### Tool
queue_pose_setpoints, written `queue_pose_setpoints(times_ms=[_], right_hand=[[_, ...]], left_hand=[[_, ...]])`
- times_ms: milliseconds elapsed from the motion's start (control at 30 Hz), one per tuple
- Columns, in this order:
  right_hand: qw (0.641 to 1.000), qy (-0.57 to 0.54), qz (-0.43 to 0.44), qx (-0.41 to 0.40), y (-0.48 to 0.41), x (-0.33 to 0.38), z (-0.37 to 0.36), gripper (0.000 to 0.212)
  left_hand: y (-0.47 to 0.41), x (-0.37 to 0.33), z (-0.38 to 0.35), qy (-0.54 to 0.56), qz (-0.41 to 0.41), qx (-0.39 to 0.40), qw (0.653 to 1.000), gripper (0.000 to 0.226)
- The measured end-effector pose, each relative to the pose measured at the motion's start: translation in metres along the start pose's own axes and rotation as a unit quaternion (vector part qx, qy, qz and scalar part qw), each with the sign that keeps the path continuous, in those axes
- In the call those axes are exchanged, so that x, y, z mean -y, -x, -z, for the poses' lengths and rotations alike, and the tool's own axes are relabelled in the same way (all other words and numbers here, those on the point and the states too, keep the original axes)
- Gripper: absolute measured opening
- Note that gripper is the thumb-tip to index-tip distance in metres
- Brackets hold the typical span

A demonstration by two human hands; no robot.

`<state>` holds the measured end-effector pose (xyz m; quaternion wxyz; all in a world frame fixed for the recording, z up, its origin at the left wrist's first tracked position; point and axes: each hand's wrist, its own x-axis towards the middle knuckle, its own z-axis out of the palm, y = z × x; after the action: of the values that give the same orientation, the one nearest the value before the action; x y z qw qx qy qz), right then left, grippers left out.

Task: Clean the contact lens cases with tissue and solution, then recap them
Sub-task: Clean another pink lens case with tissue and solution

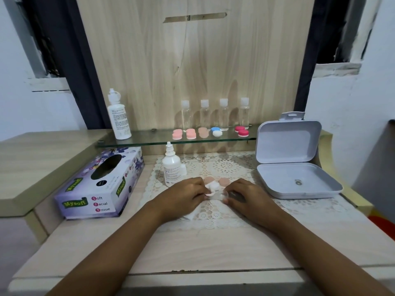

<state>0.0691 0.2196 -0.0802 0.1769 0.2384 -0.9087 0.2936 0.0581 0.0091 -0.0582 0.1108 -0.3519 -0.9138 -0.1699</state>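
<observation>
One clear case (222, 195) sits low over the lace mat (224, 167) at the middle of the surface (192, 248), mostly covered. The right hand (248, 195) has its fingers curled round the case's 3 o'clock end. The left hand (183, 195) pinches a white tissue (213, 186) wad against the 9 o'clock end. I cannot tell whether the case touches the mat, nor which well the wad meets.

Two round, matt beige-pink caps (224, 181) lie at 12 o'clock, just past the fingertips, one partly behind the wad. One white squeeze bottle (171, 167) stands at 11 o'clock with its nozzle bare and a small white lid (183, 168) beside it. One cardboard tissue box (100, 184) lies at 9 o'clock. One grey box (292, 165) with rounded corners stands open at 2 o'clock, holding something small I cannot make out.

Farther at 12 o'clock is a glass shelf (149, 139). It carries five capped cases (177, 134), four clear bottles (185, 114) and one tall bottle (119, 116) whose print is unreadable.
</observation>
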Motion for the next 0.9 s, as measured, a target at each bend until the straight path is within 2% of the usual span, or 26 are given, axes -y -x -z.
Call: queue_pose_setpoints(times_ms=[200, 333, 767, 900], right_hand=[[1.0, 0.003, -0.002, 0.004, -0.0001, 0.0002, 0.0006, 0.025], [1.0, 0.006, -0.005, 0.013, -0.0006, -0.0003, 0.0008, 0.026], [1.0, 0.008, -0.007, 0.013, -0.0001, 0.0005, 0.001, 0.026], [1.0, 0.011, -0.004, 0.012, -0.0005, 0.0003, 0.0008, 0.027]], left_hand=[[0.003, -0.0002, -0.0042, 0.012, -0.011, -0.023, 1.0, 0.019], [0.0037, 0.0024, -0.006, 0.025, -0.011, -0.033, 0.999, 0.022], [0.0048, 0.0022, -0.0073, -0.05, -0.038, -0.053, 0.997, 0.024], [0.0037, 0.0034, -0.0078, -0.019, -0.013, -0.048, 0.999, 0.021]])
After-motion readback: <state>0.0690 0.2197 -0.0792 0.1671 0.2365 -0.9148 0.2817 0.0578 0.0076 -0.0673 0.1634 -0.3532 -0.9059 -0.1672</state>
